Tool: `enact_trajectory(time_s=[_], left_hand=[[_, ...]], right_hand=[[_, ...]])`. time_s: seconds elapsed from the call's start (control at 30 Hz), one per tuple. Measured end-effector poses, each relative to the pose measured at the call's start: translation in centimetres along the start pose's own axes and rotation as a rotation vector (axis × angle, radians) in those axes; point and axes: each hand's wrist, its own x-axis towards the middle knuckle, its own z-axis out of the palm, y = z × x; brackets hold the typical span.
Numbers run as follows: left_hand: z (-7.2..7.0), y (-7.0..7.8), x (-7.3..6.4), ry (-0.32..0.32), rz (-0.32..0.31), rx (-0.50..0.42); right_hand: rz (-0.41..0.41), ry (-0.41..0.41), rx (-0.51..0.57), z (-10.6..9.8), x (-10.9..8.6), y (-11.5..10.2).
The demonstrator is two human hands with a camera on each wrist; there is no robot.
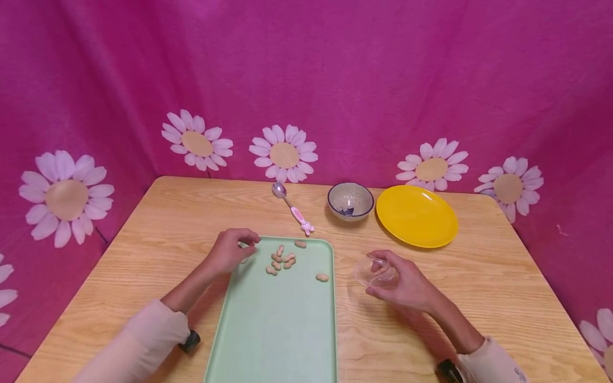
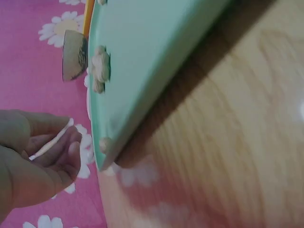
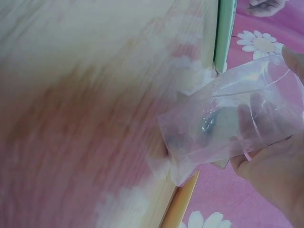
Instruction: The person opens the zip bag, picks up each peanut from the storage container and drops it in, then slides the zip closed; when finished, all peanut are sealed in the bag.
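My left hand (image 1: 232, 250) hovers at the far left corner of the green tray (image 1: 282, 330). Between its thumb and fingers a gap shows in the left wrist view, with nothing held. One peanut (image 2: 105, 144) lies by that corner, close to the fingers. Several more peanuts (image 1: 276, 265) are grouped on the far part of the tray, with a peanut (image 1: 300, 244) at the far rim and another (image 1: 322, 277) near the right rim. To the tray's right, my right hand (image 1: 407, 284) grips a clear plastic cup (image 3: 204, 123), tipped sideways.
Behind the tray a spoon (image 1: 298, 215) with a pink rabbit handle lies on the wooden table (image 1: 201, 207). A speckled bowl (image 1: 351, 201) with a dark rim stands beside a yellow plate (image 1: 416, 216) at the back right. A pink flowered curtain (image 1: 345, 80) hangs around the table.
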Motion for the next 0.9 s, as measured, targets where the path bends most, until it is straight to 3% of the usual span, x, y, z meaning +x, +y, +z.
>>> enact_trajectory(time_s=[0.2,0.33,0.7,0.9], left_hand=[[-0.2,-1.1,-0.2,0.020,-0.042,0.040],[0.0,-1.4,-0.3,0.031,-0.024,0.085],[0.5,-1.2,-0.3,0.029,0.116,0.263],[0.5,-0.6,-0.2,-0.018,0.028,0.297]], right_hand=[[-0.013,0.004,-0.001,-0.1,0.1,-0.1],[-0.035,0.009,-0.004,-0.1,0.0,0.0],[-0.045,0.008,0.008,0.1,0.1,0.0],[-0.042,0.010,0.006,0.2,0.1,0.0]])
